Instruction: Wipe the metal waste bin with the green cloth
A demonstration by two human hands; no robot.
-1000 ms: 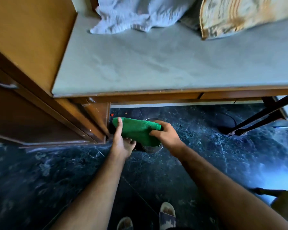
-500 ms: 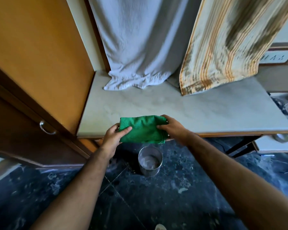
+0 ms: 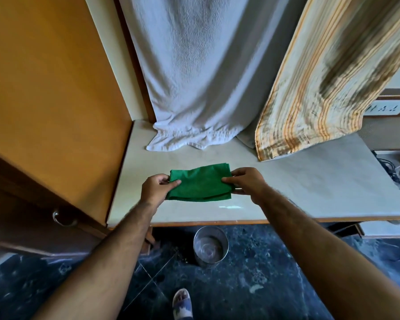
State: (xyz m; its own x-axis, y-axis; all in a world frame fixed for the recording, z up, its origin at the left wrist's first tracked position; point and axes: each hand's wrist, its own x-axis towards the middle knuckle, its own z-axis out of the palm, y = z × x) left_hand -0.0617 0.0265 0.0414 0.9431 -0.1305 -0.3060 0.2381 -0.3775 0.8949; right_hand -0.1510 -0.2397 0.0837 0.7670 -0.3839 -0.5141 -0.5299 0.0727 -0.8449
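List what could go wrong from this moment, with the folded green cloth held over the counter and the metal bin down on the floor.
1. The folded green cloth is pinched only at its ends by the left hand and right hand; it could unfold or slip.
2. The round metal waste bin stands on the dark floor just past the pale stone counter's edge, near the sandalled foot; a step forward might knock it over.

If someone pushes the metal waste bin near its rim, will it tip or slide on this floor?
The metal waste bin looks thin-walled and empty, so it is probably light. It stands upright on the polished dark floor, where a low push would likely make it slide. It narrows toward the base, so a push at the rim may tip it.
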